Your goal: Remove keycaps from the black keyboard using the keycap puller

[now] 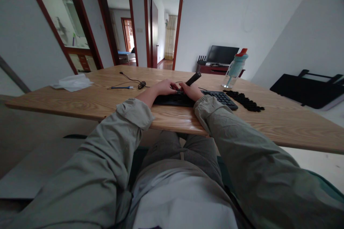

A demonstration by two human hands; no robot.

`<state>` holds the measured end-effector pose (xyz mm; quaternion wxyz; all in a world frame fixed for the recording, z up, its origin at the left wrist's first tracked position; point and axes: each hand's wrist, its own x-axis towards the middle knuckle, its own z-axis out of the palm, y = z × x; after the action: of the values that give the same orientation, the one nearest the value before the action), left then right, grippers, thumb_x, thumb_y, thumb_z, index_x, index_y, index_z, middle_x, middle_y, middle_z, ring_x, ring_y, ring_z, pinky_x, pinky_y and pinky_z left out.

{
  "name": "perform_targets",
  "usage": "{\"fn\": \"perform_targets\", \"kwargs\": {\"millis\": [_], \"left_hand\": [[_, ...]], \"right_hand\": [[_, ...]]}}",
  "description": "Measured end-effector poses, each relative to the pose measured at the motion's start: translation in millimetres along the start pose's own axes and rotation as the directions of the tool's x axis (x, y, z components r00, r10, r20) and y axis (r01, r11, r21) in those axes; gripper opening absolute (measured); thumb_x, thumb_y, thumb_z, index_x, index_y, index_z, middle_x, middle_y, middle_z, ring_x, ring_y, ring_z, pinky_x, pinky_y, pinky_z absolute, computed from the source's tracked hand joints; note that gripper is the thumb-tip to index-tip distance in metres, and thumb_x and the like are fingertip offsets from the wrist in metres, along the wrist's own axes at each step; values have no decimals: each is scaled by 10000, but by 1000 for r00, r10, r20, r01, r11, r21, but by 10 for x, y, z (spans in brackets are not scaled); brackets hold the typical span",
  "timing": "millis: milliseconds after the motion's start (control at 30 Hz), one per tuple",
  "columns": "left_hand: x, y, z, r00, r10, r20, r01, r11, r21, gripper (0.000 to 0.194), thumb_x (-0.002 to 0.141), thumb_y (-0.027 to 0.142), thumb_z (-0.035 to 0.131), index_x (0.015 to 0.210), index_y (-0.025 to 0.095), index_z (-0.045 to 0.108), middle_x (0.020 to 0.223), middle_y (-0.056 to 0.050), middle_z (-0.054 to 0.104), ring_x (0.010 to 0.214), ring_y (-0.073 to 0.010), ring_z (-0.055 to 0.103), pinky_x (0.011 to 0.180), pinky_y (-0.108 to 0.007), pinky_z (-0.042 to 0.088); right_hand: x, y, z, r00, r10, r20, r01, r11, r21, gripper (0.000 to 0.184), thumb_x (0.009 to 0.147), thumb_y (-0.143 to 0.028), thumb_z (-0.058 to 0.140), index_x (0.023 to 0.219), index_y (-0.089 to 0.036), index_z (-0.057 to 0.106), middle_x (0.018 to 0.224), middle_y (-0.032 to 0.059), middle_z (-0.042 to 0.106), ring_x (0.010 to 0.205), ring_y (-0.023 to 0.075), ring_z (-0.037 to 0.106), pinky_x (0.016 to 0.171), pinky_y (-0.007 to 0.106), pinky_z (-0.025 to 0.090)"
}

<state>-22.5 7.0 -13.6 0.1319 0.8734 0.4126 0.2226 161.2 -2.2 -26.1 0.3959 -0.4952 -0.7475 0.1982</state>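
Note:
A black keyboard (215, 97) lies on the wooden table (80, 100) in front of me. My left hand (164, 87) rests on the keyboard's left part, fingers curled down onto it. My right hand (191, 91) is closed around a black handled tool (194, 78) whose end sticks up and away from me, its lower end meeting the keyboard. The fingertips of both hands meet over the same spot. A heap of black keycaps (245, 101) lies to the right of the keyboard.
A teal water bottle with a red lid (235, 68) stands behind the keyboard's right end. A blue pen (121, 87), a coiled black cable (141, 84) and a crumpled white tissue (72, 82) lie at the left. A dark folded stand (309, 89) sits on the floor at the right.

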Motion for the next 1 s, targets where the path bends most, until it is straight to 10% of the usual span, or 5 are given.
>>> {"fn": "perform_targets", "kwargs": {"millis": [233, 767, 1000], "left_hand": [[-6, 40, 13, 998, 68, 2, -68, 998, -20, 278, 762, 261, 680, 1014, 162, 742, 861, -28, 736, 747, -136, 618, 779, -269, 468], [-17, 99, 29, 997, 39, -64, -38, 999, 24, 209, 788, 289, 650, 919, 139, 712, 810, -35, 699, 712, -133, 584, 709, -257, 454], [3, 52, 38, 990, 76, -114, -71, 996, 47, 200, 803, 260, 625, 924, 127, 713, 866, -54, 715, 752, -142, 603, 708, -254, 456]], "right_hand": [[-25, -8, -14, 994, -74, 81, 74, 997, 6, 339, 865, -402, 410, 741, -187, 641, 670, 18, 584, 657, 168, 520, 629, 294, 382], [-159, -52, -289, 960, -117, -253, 110, 993, -43, 530, 869, -642, 435, 591, -196, 499, 550, 0, 499, 603, 142, 483, 626, 277, 365], [-174, -87, -291, 976, -99, -192, 108, 994, 35, 484, 855, -608, 481, 681, -170, 590, 569, -5, 526, 592, 130, 487, 600, 263, 362]]}}
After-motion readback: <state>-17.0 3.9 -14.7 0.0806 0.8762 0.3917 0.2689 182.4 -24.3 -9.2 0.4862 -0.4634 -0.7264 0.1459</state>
